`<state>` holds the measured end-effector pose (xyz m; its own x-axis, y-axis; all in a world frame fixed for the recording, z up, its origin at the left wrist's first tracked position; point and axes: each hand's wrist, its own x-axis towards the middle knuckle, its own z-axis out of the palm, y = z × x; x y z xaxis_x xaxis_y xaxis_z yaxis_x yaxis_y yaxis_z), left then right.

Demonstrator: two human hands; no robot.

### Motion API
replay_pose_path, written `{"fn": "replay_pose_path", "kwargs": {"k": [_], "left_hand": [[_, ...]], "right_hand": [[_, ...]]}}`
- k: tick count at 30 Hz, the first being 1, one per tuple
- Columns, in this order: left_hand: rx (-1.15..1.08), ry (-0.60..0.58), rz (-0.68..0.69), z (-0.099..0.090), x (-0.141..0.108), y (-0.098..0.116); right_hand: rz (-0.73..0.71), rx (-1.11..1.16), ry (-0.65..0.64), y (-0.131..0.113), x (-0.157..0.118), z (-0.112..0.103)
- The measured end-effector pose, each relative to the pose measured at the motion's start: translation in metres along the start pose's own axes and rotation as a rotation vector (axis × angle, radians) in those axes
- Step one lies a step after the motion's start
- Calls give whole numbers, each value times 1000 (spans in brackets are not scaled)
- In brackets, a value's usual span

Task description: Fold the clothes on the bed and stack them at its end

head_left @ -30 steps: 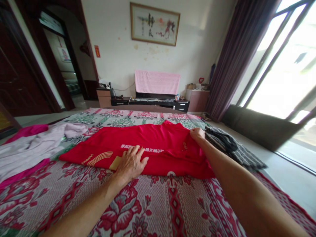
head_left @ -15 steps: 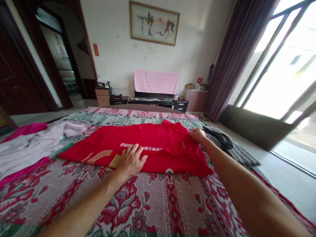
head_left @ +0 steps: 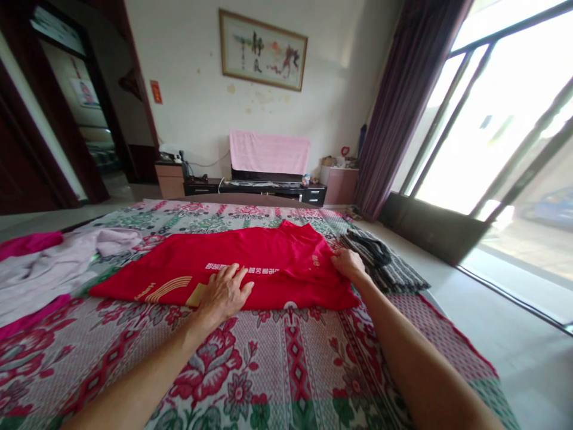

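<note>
A red shirt point(head_left: 179, 257) with white lettering and a yellow striped print lies folded lengthwise on a floral bedspread point(head_left: 268, 370). My left hand point(head_left: 227, 291) rests flat on its lower middle, fingers spread over the lettering. At the shirt's right edge, near the small yellow print, my right hand point(head_left: 349, 264) is closed on the red fabric; its fingertips are partly hidden. The collar points away, at the upper right of the shirt.
Grey and pink clothes point(head_left: 58, 260) lie at the left. Striped dark clothing point(head_left: 389, 263) sits at the right edge of the bed. Beyond stand a low black cabinet point(head_left: 264, 189), a pink cloth point(head_left: 270, 154) above it, and a purple curtain point(head_left: 398, 101).
The whole view has shifted, so shirt and hands appear further left. My right hand has come slightly nearer along the shirt's right edge. My left hand stays flat on the same spot.
</note>
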<state>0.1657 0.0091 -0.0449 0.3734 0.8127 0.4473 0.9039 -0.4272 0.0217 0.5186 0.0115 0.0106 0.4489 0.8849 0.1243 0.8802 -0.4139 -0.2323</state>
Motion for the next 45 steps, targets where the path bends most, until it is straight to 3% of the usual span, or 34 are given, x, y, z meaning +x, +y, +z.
{"fn": "replay_pose_path", "kwargs": {"k": [4, 10, 16, 24, 30, 38, 45], "left_hand": [[-11, 2, -4, -3, 0, 2], [-42, 23, -12, 1, 1, 0], [-80, 62, -9, 8, 1, -4], [-61, 70, 16, 7, 3, -5], [-89, 149, 53, 4, 2, -5], [-89, 123, 105, 7, 5, -9], [-145, 143, 91, 6, 5, -10]], "right_hand": [[70, 51, 3, 11, 1, 2], [27, 155, 48, 18, 8, 3], [22, 135, 33, 24, -8, -2], [68, 349, -259, 37, -51, -20], [-8, 211, -82, 33, -70, -18], [58, 234, -109, 51, -71, -15], [33, 112, -7, 52, -72, -15]]}}
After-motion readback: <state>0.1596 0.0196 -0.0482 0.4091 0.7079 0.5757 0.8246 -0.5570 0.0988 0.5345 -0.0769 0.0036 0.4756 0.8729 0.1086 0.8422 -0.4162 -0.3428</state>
